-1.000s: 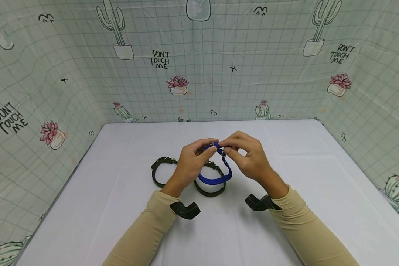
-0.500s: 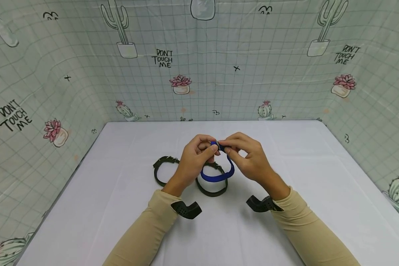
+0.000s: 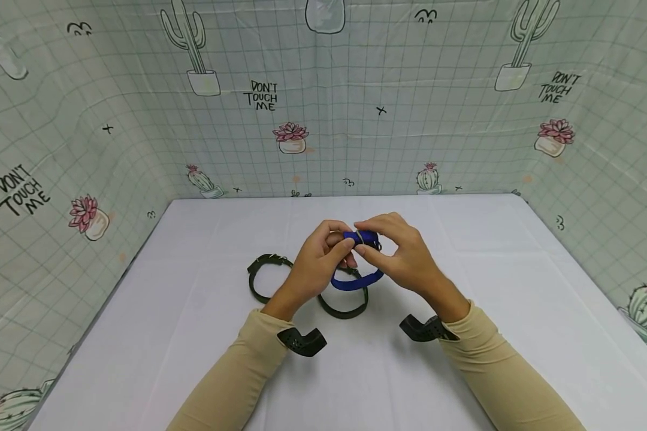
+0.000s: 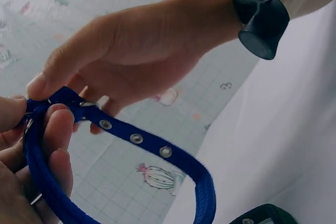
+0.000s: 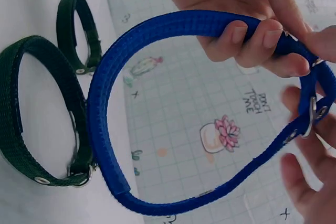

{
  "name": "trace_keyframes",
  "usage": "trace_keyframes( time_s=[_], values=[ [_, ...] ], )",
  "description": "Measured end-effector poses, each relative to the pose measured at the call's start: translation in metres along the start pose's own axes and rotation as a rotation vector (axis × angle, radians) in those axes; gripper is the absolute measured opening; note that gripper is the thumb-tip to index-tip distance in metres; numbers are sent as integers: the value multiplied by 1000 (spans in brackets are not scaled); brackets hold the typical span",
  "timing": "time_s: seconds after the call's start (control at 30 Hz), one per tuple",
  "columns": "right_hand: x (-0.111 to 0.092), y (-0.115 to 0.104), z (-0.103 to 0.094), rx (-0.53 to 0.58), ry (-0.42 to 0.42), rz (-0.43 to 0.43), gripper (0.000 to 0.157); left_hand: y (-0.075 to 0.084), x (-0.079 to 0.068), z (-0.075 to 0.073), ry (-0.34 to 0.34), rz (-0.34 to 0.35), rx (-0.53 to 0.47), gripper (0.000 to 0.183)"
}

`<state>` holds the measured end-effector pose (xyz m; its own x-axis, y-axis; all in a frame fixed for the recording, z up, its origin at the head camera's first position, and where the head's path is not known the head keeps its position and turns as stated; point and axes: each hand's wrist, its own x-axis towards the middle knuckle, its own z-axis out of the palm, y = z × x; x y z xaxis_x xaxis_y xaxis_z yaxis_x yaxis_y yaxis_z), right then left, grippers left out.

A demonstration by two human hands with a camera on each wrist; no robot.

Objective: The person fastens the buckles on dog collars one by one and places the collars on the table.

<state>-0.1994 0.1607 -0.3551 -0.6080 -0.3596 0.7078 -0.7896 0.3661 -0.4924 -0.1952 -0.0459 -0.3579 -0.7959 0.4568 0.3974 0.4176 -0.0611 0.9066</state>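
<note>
A blue collar (image 3: 358, 282) with metal eyelets is held up over the table, its loop hanging below both hands. My left hand (image 3: 317, 257) grips the strap near its fastening, with several fingers curled over the band in the right wrist view. From the other side my right hand (image 3: 404, 254) pinches the strap beside the metal buckle (image 5: 311, 116). A strap section is looped up between the fingertips. Behind the blue loop lies a dark green collar (image 3: 342, 314), and a second dark green collar (image 3: 251, 281) is farther left, partly hidden by the left hand.
A white cloth covers the table (image 3: 463, 383). A patterned fabric backdrop (image 3: 345, 137) rises along the back and both sides. Black wrist-camera mounts (image 3: 302, 341) stick out from both cuffs, low over the table.
The blue collar's fastened part has turned and shifted slightly right between the hands. The right fingers have spread wider around it. The dark green collars stay in place.
</note>
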Motion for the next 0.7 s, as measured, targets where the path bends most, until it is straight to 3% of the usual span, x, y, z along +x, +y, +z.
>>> trace_keyframes(
  time_s=[0.2,0.4,0.7],
  values=[
    [-1,-2,-1,66,-61,47,26,-2,-1,-1,-54,-4,-46,21],
    [-1,-5,-1,57,-48,130,21,-3,0,-1,-6,9,-63,21],
    [-4,-1,-2,165,-30,296,20,-7,0,3,42,34,-176,24]
  ],
)
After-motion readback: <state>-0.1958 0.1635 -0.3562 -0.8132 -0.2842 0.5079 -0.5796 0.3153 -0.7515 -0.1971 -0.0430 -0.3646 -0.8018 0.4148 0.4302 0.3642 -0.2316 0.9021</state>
